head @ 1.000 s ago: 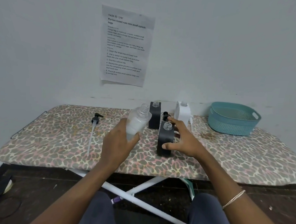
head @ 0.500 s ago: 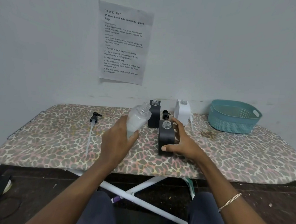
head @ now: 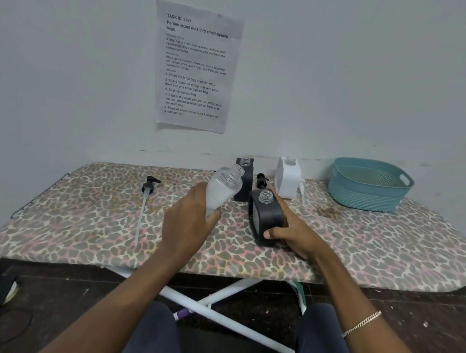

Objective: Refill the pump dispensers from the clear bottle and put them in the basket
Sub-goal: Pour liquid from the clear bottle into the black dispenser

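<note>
My left hand (head: 188, 223) grips the clear bottle (head: 224, 188), open-necked and tilted to the right above the board. My right hand (head: 291, 230) holds a black dispenser (head: 265, 214) with no pump, tilted left, its open neck just right of the bottle's mouth. A second black dispenser (head: 245, 177) and a white dispenser (head: 288, 177) stand uncapped near the wall. A black pump head (head: 262, 179) lies between them. A white pump (head: 302, 190) leans by the white dispenser. The teal basket (head: 368, 196) sits at the far right.
Everything rests on a leopard-print ironing board (head: 85, 221) against a grey wall. Another black pump with a long tube (head: 144, 206) lies at the left. A printed sheet (head: 195, 66) hangs on the wall. White board legs (head: 217, 299) cross below, above my knees.
My right hand closed around the near black dispenser and tilted it left. The clear bottle in my left hand tipped a little further toward it.
</note>
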Available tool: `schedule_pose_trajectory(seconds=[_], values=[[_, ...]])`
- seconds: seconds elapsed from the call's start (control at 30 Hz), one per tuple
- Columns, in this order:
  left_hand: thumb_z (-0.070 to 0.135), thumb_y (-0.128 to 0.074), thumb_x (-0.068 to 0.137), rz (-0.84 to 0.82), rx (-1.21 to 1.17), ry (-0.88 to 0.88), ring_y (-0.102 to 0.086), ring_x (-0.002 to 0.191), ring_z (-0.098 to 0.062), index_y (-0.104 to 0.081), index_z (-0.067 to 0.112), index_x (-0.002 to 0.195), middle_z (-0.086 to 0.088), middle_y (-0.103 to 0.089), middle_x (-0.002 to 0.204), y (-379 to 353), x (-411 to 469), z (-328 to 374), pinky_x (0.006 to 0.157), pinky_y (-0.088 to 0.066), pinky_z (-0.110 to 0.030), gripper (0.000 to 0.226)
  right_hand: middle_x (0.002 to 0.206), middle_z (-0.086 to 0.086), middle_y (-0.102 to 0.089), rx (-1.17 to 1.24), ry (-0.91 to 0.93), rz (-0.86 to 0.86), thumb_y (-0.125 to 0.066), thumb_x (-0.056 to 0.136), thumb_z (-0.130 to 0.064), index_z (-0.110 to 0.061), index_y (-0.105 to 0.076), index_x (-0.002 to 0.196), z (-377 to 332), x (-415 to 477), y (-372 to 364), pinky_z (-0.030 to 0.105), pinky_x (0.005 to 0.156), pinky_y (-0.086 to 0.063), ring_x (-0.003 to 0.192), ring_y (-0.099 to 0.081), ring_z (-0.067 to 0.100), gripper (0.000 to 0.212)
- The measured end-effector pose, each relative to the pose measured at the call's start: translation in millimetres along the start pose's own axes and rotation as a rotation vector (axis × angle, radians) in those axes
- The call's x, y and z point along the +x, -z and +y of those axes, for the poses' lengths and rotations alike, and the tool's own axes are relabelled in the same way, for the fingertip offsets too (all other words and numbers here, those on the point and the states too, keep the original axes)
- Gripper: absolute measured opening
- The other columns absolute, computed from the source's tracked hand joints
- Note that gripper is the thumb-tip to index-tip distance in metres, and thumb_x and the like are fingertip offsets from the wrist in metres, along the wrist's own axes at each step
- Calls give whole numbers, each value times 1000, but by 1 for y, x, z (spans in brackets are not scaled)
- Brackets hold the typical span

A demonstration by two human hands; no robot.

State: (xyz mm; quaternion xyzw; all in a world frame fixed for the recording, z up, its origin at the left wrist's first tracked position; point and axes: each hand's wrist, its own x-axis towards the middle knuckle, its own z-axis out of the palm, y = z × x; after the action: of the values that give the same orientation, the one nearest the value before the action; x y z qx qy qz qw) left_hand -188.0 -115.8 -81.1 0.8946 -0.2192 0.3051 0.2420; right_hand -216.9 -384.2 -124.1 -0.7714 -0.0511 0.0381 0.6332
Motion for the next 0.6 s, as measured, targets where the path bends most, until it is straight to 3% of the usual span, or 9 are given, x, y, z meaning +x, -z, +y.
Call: schedule_pose_trajectory(seconds=[0.1,0.2,0.4,0.6], values=[[28,-85,84,2,24,-5,-71,75,-31,-62,3,128,-11,-73,102,-1,1,0,57,-43,-30,56,150,-11,-55,-99,5,48,-96,72,-24,-47,-13,165,-1,-6,-7,28,107,-49,126,-62,0,127],[28,-87,83,7,47,-24,-71,75,-31,-62,3,128,-11,-73,103,-2,1,1,57,-42,-30,57,144,-21,-56,-138,52,180,-97,72,-30,-51,-21,162,-1,-12,-18,17,98,-48,120,-60,-12,120],[28,-90,79,2,143,-83,-71,73,-28,-63,4,127,-10,-73,102,-5,0,-1,52,-39,-27,60,127,-22,-69,-165,81,288,-92,73,-39,-49,-45,146,4,-17,-23,36,103,-55,112,-67,-4,88],[26,-96,69,22,243,-140,-71,69,-26,-66,3,118,-10,-72,94,-9,0,-2,48,-42,-28,61,128,-23,-67,-182,75,313,-87,76,-37,-47,-46,144,5,-18,-25,33,100,-54,112,-65,-7,80]])
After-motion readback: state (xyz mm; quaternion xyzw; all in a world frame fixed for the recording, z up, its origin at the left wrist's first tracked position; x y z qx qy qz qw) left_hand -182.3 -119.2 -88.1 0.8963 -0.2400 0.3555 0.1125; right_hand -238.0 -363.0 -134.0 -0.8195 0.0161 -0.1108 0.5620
